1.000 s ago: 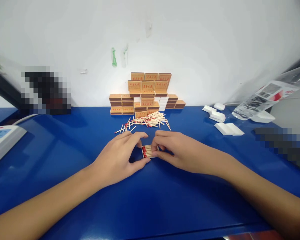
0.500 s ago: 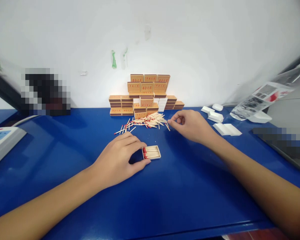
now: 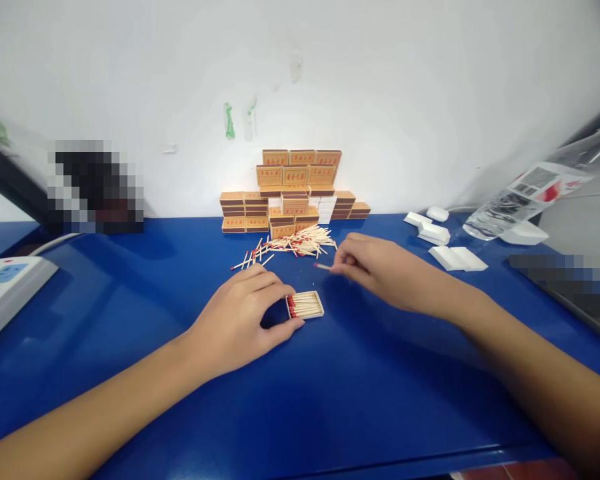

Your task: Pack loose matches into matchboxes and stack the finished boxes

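Observation:
My left hand (image 3: 245, 313) grips a small white matchbox tray (image 3: 322, 305) by its left end, thumb on the near side and fingers on the far side. Several red-tipped matches lie in the tray side by side, heads toward my left hand. Between thumb and fingertips, my right hand (image 3: 367, 263) pinches one match (image 3: 323, 267), its red head pointing left, above and right of the tray. Behind both hands spreads a loose pile of matches (image 3: 305, 241), with a few stray ones at its left.
Stacked matchboxes (image 3: 295, 177) stand against the wall behind the pile. Folded white paper pieces (image 3: 459, 259), a small white case (image 3: 437, 214) and a tilted plastic bottle (image 3: 523, 200) are at the right. A white power strip (image 3: 17, 293) sits at the left on the blue table (image 3: 280, 413).
My right hand has come away from the pile's right edge, toward me and slightly left, with a match in its pinch. My left hand stays at the tray.

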A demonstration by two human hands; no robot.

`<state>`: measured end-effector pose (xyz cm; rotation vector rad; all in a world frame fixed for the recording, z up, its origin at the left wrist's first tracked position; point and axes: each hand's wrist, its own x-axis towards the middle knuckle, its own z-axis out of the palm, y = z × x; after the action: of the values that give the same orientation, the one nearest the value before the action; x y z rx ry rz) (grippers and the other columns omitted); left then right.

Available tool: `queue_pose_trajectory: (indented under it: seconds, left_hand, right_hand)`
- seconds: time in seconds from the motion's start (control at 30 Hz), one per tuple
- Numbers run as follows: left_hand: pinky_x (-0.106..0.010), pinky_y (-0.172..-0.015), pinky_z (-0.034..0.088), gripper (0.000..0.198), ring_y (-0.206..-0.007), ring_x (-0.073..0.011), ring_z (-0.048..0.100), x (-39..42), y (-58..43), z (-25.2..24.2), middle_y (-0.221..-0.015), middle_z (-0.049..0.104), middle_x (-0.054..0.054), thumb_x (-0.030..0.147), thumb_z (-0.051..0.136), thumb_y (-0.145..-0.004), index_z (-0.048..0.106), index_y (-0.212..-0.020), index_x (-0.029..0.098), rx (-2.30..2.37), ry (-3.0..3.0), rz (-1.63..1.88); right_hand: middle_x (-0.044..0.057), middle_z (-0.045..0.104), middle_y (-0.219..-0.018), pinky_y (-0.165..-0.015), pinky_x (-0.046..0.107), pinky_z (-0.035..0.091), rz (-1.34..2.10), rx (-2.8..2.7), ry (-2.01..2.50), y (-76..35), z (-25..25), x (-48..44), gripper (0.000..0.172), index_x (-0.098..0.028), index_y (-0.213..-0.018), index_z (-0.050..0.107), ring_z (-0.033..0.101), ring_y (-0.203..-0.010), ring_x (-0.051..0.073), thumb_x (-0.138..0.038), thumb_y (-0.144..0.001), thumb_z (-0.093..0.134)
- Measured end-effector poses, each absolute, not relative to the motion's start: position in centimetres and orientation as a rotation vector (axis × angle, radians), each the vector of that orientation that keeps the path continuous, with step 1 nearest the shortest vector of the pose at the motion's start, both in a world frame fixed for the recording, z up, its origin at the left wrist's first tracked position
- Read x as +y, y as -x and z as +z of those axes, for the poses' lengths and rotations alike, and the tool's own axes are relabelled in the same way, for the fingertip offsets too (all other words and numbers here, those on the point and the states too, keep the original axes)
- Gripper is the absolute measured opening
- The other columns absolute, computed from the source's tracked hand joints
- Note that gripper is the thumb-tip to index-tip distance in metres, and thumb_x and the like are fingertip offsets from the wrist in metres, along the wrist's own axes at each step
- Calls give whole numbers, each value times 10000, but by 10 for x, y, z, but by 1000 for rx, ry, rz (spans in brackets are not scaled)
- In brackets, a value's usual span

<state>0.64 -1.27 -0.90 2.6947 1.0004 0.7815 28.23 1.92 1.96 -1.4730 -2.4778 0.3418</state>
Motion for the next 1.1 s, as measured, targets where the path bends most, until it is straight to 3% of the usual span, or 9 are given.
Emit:
queue_pose_trajectory:
  seconds: [0.13,0.33,0.6,1.1]
  left_hand:
    - [-437,-878,555,214,-937,-254,687,-13,-7,-8,-1003,766,-69,340,763,-941,739,-1070,171,990,-2704,773]
    - [-438,-878,554,216,-942,-260,686,-12,-7,-9,-1009,761,-78,331,763,-941,733,-1076,164,977,-2718,769]
    - [-430,-869,550,184,-933,-253,680,-12,-8,-8,-1000,757,-68,311,762,-942,730,-1060,174,974,-2711,773]
    - [-437,-871,555,183,-944,-253,676,-12,-7,-8,-1019,759,-68,322,748,-950,721,-1081,198,979,-2706,765]
  right_hand:
    - [65,675,-1017,-751,327,458,547,-2641,1201,-265,27,-4,200,-203,-957,625,629,-851,200,-319,-1081,521]
    - [60,622,-986,-722,340,457,465,-2797,1213,-253,27,-15,211,-181,-942,628,606,-778,191,-214,-1092,482]
    - [37,580,-1012,-716,318,436,539,-2738,1036,-257,26,-16,211,-207,-1090,688,580,-756,158,-275,-1111,489]
    - [31,605,-958,-719,301,441,576,-2673,1002,-252,26,-17,172,-191,-1026,738,579,-755,142,-249,-1067,581]
